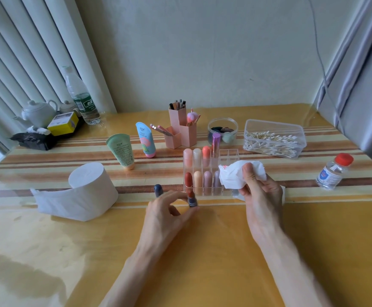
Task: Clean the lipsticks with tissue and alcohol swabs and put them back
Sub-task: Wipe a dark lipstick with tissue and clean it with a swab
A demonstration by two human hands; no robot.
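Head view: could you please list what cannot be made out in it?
- Head view: the front right compartments of the organizer, hidden by the tissue that the right hand holds.
- Head view: the lower part of the lipstick, covered by fingers of the left hand.
- Head view: the label text on the red-capped bottle, too small to read.

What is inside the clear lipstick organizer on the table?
Eight lipsticks stand in the organizer, four in each row. The back right compartments look empty. The tissue in the right hand hides the front right ones.
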